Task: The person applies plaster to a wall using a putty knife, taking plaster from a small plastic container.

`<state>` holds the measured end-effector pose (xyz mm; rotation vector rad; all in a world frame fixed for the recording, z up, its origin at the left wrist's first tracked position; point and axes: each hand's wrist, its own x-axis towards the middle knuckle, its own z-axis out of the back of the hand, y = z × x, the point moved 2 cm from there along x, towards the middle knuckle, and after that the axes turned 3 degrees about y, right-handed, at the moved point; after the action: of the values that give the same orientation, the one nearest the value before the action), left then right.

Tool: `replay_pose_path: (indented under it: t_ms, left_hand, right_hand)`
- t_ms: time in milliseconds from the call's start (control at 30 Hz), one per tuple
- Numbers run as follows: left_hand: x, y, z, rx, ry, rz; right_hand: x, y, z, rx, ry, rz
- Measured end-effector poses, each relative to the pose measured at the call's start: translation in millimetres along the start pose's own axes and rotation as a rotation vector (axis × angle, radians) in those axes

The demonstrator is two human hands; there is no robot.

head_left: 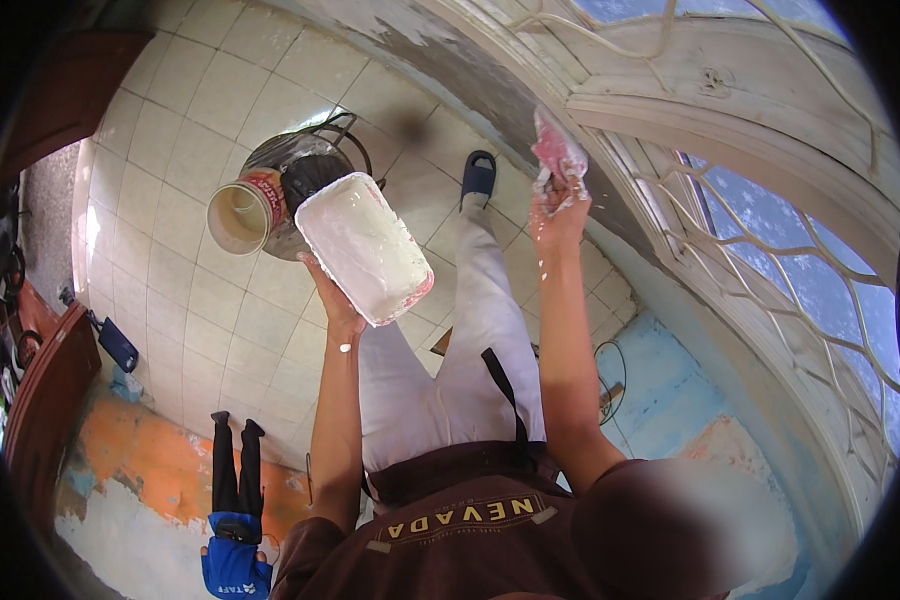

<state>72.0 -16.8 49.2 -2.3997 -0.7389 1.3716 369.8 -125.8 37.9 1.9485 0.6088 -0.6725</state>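
My left hand (332,298) grips the left side of a white rectangular tub (366,245), its inside coated with pale paint and its rim smeared and flecked pink. My right hand (560,208) is raised beside the window wall, closed on a pink, paint-smeared cloth or pad (558,148); its exact kind is hard to tell. White paint dots that hand and forearm. Just beyond the tub, a pale bucket (232,222) with a red label stands by a round dark support (275,160) bearing a black bag or bundle (310,178).
A white window grille (800,260) and bare grey wall run along the right. My sandalled foot (478,172) is on the tiled floor (180,150). Wooden doors (45,390) are at left. Another person in blue (232,560) is at lower left. A cable (610,355) hangs near the blue-painted wall.
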Motion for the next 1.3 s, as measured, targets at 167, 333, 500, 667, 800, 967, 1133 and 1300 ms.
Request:
replay_pose_path:
  t_ms: [167,333,500,667,800,967,1133,1300]
  left_hand:
    - [1.3,2.6,-10.7,-0.056,-0.019,0.043]
    - [4.1,9.0,-6.2,-0.037,0.012,0.043]
    - [4.3,4.8,-8.7,-0.033,-0.003,0.030]
    - [8.5,1.4,1.6,-0.048,-0.003,0.049]
    - [21.7,4.7,12.6,-0.087,0.021,0.048]
    - [31.1,3.6,22.9,-0.031,0.078,0.065]
    - [29.3,-12.0,58.5,0.058,0.096,0.059]
    - [19.5,-30.2,86.1,-0.070,0.037,0.039]
  right_hand:
    - [14.5,-8.0,-1.0,-0.167,0.002,-0.136]
    - [0.5,16.6,-40.5,0.072,0.070,-0.003]
    - [-9.2,-15.4,1.2,-0.358,0.087,0.059]
    - [-5.4,-8.7,24.2,-1.485,0.241,0.578]
    - [4.8,-0.2,17.2,-1.737,0.307,1.016]
    - [5.6,6.5,25.2,-1.578,0.233,1.162]
    - [-27.5,3.4,23.8,-1.351,0.071,1.066]
    - [-40.8,18.8,10.8,-1.407,0.197,0.994]
